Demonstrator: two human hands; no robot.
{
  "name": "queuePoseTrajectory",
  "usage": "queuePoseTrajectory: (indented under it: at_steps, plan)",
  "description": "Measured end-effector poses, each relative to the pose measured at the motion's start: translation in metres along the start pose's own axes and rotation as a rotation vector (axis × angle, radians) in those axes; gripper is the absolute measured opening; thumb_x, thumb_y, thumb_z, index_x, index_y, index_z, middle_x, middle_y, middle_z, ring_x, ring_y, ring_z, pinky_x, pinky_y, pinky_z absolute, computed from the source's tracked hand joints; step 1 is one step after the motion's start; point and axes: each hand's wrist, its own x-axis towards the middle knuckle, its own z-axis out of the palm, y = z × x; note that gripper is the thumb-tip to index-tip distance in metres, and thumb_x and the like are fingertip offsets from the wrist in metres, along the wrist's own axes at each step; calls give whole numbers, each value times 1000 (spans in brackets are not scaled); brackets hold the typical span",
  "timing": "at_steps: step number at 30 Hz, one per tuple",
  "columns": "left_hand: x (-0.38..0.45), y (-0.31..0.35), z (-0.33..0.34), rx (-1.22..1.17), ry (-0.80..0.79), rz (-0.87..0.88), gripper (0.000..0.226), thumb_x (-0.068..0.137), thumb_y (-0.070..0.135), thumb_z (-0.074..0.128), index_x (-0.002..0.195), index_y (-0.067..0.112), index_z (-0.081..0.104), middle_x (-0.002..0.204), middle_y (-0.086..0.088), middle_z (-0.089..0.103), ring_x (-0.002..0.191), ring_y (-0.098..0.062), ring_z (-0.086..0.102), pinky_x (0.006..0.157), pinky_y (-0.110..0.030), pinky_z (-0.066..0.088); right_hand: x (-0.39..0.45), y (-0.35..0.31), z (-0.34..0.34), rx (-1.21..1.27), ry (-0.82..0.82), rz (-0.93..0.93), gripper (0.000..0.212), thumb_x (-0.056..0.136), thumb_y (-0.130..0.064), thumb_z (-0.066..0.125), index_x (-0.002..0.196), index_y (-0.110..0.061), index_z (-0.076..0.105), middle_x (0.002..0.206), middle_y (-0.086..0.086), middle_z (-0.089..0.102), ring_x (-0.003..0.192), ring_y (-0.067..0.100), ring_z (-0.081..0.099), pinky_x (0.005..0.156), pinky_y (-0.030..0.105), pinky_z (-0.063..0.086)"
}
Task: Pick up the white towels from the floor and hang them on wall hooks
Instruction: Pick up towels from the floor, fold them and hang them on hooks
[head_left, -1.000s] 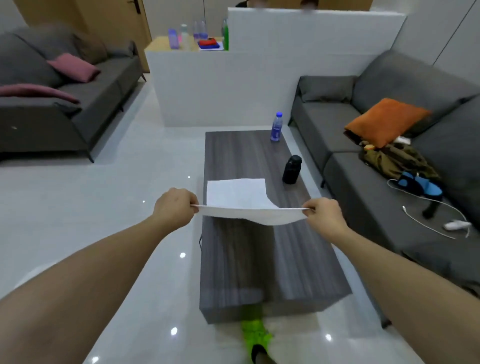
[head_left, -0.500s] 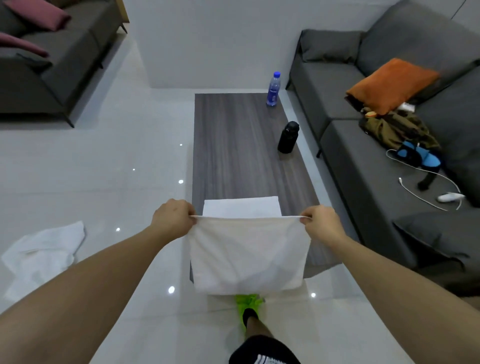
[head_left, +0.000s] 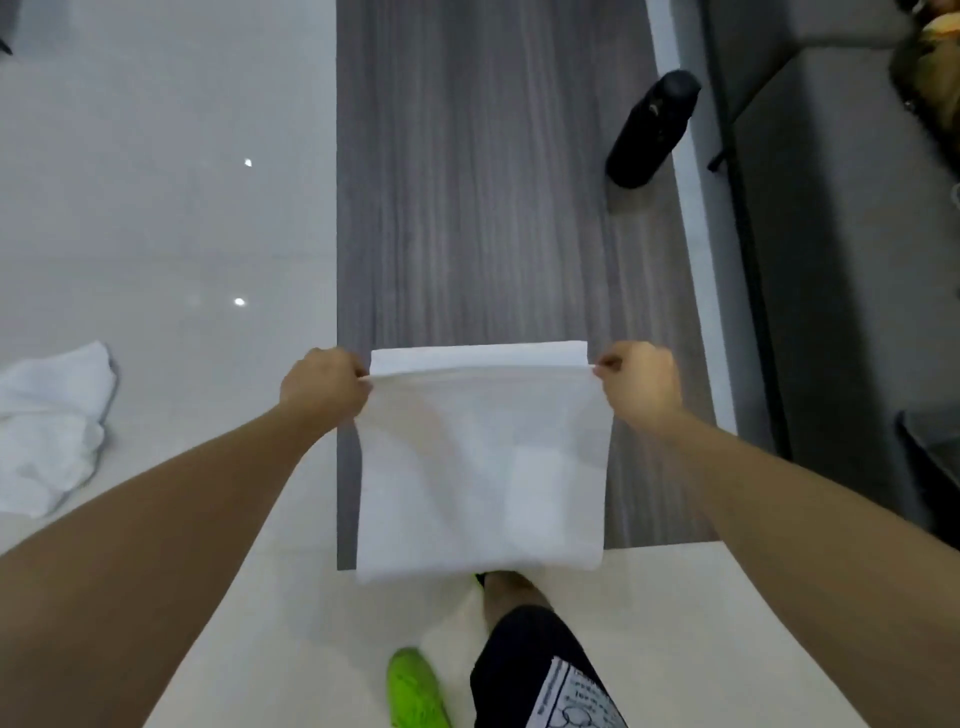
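Left hand (head_left: 324, 387) and right hand (head_left: 641, 384) pinch a folded white towel's (head_left: 480, 467) top corners, hanging it above the near tabletop (head_left: 467, 182). Another towel (head_left: 49, 426) lies crumpled on the floor, left. Keeping the edge taut should ease hooking.

Glossy pale tile floor (head_left: 156, 234) with a couple of bright ceiling-light reflections on it. A long grey wood-grain coffee table (head_left: 467, 182) runs up the middle, and a dark grey sofa (head_left: 831, 286) sits just to its right.
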Motion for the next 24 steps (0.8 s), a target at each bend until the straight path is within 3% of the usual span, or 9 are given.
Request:
queuePoseTrajectory:
  at_steps: [4, 8, 11, 13, 19, 21, 24]
  plan:
    - [31, -3, 39, -48, 30, -127, 18, 87, 20, 54, 92, 22, 71, 72, 1, 54, 69, -25, 53, 61, -29, 42, 44, 4, 31, 83, 67, 70, 20, 90, -11, 59, 100, -13, 76, 100, 9, 74, 94, 29, 67, 81, 25, 47]
    - [23, -17, 88, -72, -142, -181, 26, 91, 31, 57, 114, 21, 65, 102, -8, 65, 89, -29, 60, 73, -32, 48, 33, 30, 72, 149, -42, 196, 21, 93, -15, 61, 111, -8, 71, 108, 10, 72, 101, 28, 66, 83, 20, 41]
    - [10, -23, 118, -180, -160, -217, 37, 91, 28, 61, 125, 14, 57, 114, -14, 62, 104, -33, 58, 86, -37, 48, 13, 49, 99, 120, -99, 247, 27, 92, -19, 63, 116, -8, 62, 108, 13, 69, 102, 32, 64, 88, 32, 49]
    - [7, -22, 129, -257, -107, -272, 39, 89, 25, 64, 123, 10, 54, 113, -15, 58, 104, -34, 57, 83, -34, 44, 9, 53, 108, 120, -76, 284, 30, 91, -23, 66, 116, -7, 60, 108, 14, 68, 102, 33, 63, 89, 38, 51]
    - [11, -14, 133, -396, -30, -468, 36, 88, 29, 64, 112, 5, 54, 108, -15, 60, 98, -33, 58, 75, -32, 41, 22, 48, 108, 143, -24, 275, 18, 90, -21, 65, 102, -7, 65, 102, 12, 69, 97, 30, 63, 79, 29, 46]
    - [20, -14, 131, -396, -36, -490, 29, 88, 35, 63, 101, 10, 59, 96, -11, 62, 90, -31, 59, 72, -32, 42, 29, 48, 106, 154, -34, 264, 18, 89, -21, 65, 99, -6, 64, 98, 11, 69, 93, 28, 63, 74, 26, 44]
    - [35, -15, 125, -487, 33, -499, 29, 84, 42, 66, 94, 16, 58, 82, 1, 56, 87, -28, 60, 77, -34, 50, 40, 44, 105, 297, -52, 295, 26, 83, -29, 71, 98, -10, 63, 94, 5, 69, 86, 23, 65, 74, 32, 53]
